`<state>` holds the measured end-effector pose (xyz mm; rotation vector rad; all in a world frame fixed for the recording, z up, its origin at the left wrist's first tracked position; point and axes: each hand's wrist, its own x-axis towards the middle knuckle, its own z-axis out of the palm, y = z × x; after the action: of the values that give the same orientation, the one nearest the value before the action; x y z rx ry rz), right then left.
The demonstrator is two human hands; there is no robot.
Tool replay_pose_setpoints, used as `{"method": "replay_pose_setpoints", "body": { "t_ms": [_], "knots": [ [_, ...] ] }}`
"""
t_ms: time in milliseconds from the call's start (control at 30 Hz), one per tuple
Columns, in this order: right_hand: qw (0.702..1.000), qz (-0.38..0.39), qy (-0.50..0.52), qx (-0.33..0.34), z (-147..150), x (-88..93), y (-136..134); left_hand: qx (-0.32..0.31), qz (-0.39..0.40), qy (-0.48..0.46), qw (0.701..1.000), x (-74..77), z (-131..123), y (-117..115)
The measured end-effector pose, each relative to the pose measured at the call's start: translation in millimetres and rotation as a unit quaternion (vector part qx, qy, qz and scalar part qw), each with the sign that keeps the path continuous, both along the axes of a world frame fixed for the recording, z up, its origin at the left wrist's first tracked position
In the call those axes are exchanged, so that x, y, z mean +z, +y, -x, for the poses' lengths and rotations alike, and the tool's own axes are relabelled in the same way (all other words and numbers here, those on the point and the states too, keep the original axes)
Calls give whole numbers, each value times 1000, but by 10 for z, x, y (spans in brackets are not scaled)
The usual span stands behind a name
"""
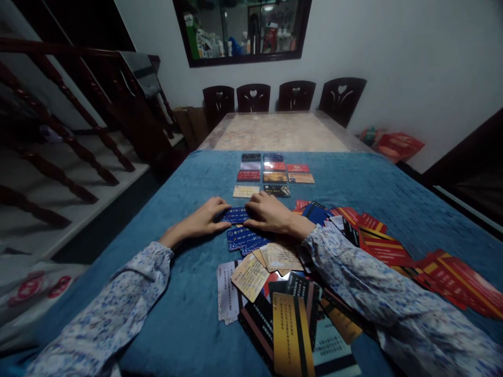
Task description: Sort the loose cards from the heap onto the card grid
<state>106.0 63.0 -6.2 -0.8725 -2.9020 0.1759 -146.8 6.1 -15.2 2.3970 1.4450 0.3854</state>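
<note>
Both hands rest on a blue cloth (188,293) covering the table. My left hand (204,220) and my right hand (271,212) meet over a dark blue card (234,214), fingers bent and pinching its edges. More blue cards (245,238) lie just below it. Beyond the hands, several cards (275,177) are laid out in neat rows. A beige card (245,191) lies just above my left hand.
A loose heap of red, black and gold cards (377,241) spreads to the right and toward me (291,324). Bare marble tabletop (281,131) and several dark chairs (253,97) stand at the far end. A stair railing (70,115) runs along the left.
</note>
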Motion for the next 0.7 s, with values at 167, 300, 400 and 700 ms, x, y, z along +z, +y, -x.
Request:
{"method": "replay_pose_setpoints", "body": {
  "t_ms": [167, 300, 400, 700],
  "knots": [
    [1000, -10, 6, 15, -37, -2, 60, 0, -13, -5, 1000, 49, -48, 1],
    [999, -24, 28, -14, -67, -7, 115, -17, -34, -4, 999, 107, -76, 100],
    [997, -31, 43, -47, -103, 31, 137, -43, -70, 3, 997, 165, -101, 207],
    [991, -42, 63, -110, -304, 302, 281, -99, -148, 49, 983, 380, -280, 629]
  ]
}}
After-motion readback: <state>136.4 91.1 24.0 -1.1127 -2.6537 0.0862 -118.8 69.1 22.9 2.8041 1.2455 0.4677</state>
